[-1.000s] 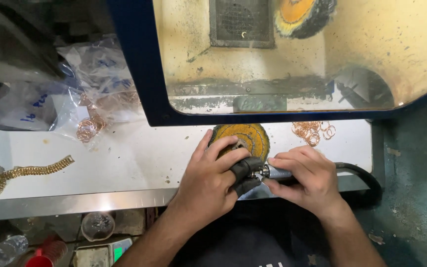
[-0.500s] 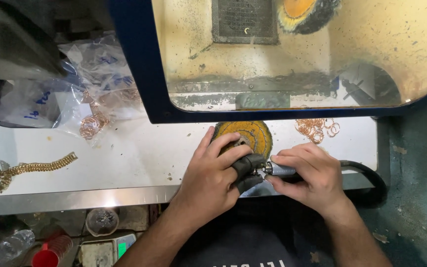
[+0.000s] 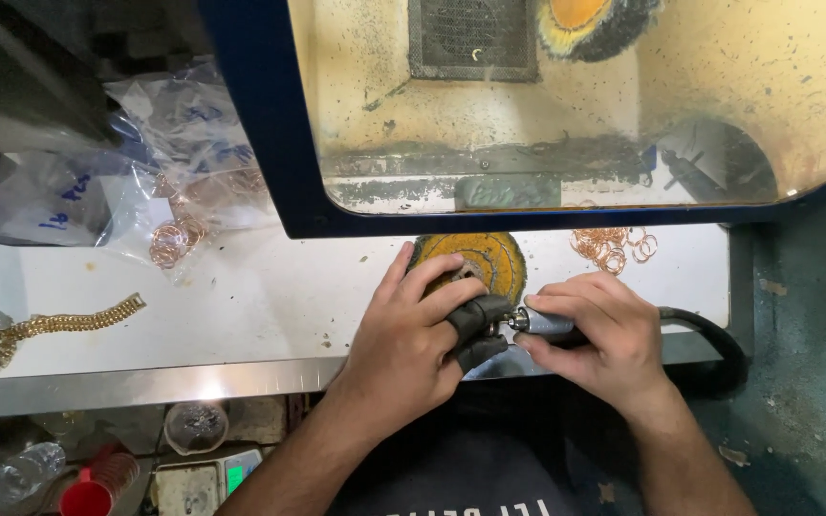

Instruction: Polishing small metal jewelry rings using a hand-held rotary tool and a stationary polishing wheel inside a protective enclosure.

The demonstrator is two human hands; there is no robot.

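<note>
My left hand [image 3: 408, 334] rests at the front of the white bench [image 3: 260, 296], its thumb and forefinger in dark finger guards pinched on a small piece too hidden to make out. My right hand [image 3: 597, 334] grips a metal rotary handpiece [image 3: 539, 325], its tip pointing left against that pinch. A black hose [image 3: 709, 339] runs from the handpiece off to the right. A yellow buffing wheel [image 3: 475, 260] lies flat on the bench just behind my left fingers.
A blue-framed polishing hood [image 3: 566, 105] with a dusty window stands behind. Copper rings [image 3: 612, 247] lie at right and more [image 3: 172, 241] by plastic bags [image 3: 136, 162] at left. A gold chain bracelet [image 3: 59, 325] lies far left. A red cup [image 3: 97, 487] sits below.
Both hands have stayed pressed together at the same spot on the bench. The view has shifted slightly.
</note>
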